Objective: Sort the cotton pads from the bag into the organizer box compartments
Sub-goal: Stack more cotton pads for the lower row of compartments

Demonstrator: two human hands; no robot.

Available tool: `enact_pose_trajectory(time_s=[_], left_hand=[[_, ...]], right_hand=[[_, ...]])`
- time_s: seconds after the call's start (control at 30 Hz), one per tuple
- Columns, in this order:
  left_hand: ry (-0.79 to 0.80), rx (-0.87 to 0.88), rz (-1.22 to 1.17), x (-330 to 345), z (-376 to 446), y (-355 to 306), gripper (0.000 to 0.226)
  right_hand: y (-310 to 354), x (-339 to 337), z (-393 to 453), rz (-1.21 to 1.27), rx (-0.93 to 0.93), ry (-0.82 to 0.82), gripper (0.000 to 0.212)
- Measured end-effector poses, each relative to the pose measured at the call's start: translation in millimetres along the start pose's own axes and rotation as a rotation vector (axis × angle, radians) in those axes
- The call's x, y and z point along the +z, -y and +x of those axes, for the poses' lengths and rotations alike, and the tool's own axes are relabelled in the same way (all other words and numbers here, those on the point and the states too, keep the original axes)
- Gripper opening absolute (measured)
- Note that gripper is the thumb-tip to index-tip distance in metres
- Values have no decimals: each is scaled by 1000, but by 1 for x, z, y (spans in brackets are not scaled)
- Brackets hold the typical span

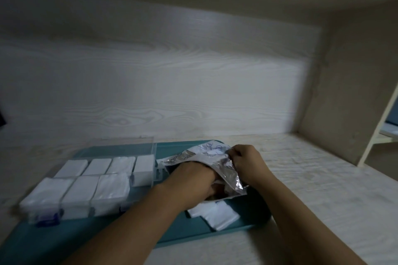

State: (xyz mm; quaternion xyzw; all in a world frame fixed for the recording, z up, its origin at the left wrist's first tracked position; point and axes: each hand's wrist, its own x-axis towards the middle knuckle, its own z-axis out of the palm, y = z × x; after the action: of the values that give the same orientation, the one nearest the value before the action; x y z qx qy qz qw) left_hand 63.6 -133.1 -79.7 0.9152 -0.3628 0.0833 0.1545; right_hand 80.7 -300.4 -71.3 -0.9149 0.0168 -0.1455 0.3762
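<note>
A clear organizer box [154, 158] lies on the left of a teal tray [172, 233]. Several of its compartments hold stacks of white cotton pads [112, 189]. To the right of the box lies a crinkled silver bag [207, 153]. My left hand [191, 178] reaches into the bag's mouth, and its fingers are mostly hidden inside. My right hand [245, 161] pinches the bag's upper edge and holds it up. A few loose cotton pads [217, 215] lie on the tray just in front of the bag.
The box's clear lid [120, 149] lies open behind the compartments. The tray rests on a pale wood-grain desk [312, 189] with a back wall close behind. A side panel [344, 92] and shelving close off the right.
</note>
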Motion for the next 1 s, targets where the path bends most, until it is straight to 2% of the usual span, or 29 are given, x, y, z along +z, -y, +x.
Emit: enact_pose_trajectory(time_s=[0.1, 0.2, 0.37, 0.43, 0.47, 0.53, 0.57, 0.6, 0.73, 0.83, 0.87, 0.93, 1.0], left_hand=[[102, -49, 115, -4, -1, 5, 30], [100, -129, 13, -7, -3, 12, 31], [-22, -182, -166, 0, -5, 9, 60], [2, -262, -249, 0, 1, 3, 64], [69, -316, -268, -2, 5, 1, 60], [221, -395, -269, -10, 10, -5, 32], [267, -430, -282, -14, 12, -8, 20], [284, -441, -300, -19, 13, -11, 17], [290, -352, -247, -23, 17, -19, 27], [282, -384, -206, -20, 16, -17, 33], [272, -395, -216, -19, 17, -16, 31], [296, -399, -232, -16, 20, -15, 11], [333, -384, -241, -17, 23, -18, 20]], right_hand=[[1, -3, 0, 14, -31, 8, 48], [1, -7, -2, 74, -34, 5, 47], [2, 2, -3, 85, -22, 26, 43], [2, 3, -2, 96, -28, -3, 40], [2, 4, -1, 146, -20, -10, 39], [1, 4, 0, 240, -11, -26, 37], [1, 4, -1, 256, -20, -37, 36], [2, 5, -1, 259, -36, -50, 36], [2, 5, -1, 293, -107, -151, 43], [1, 6, -1, 301, -121, -204, 47], [1, 6, -2, 301, -124, -211, 47], [2, 6, -4, 258, -151, -224, 46], [5, 5, -6, 174, -189, -230, 41]])
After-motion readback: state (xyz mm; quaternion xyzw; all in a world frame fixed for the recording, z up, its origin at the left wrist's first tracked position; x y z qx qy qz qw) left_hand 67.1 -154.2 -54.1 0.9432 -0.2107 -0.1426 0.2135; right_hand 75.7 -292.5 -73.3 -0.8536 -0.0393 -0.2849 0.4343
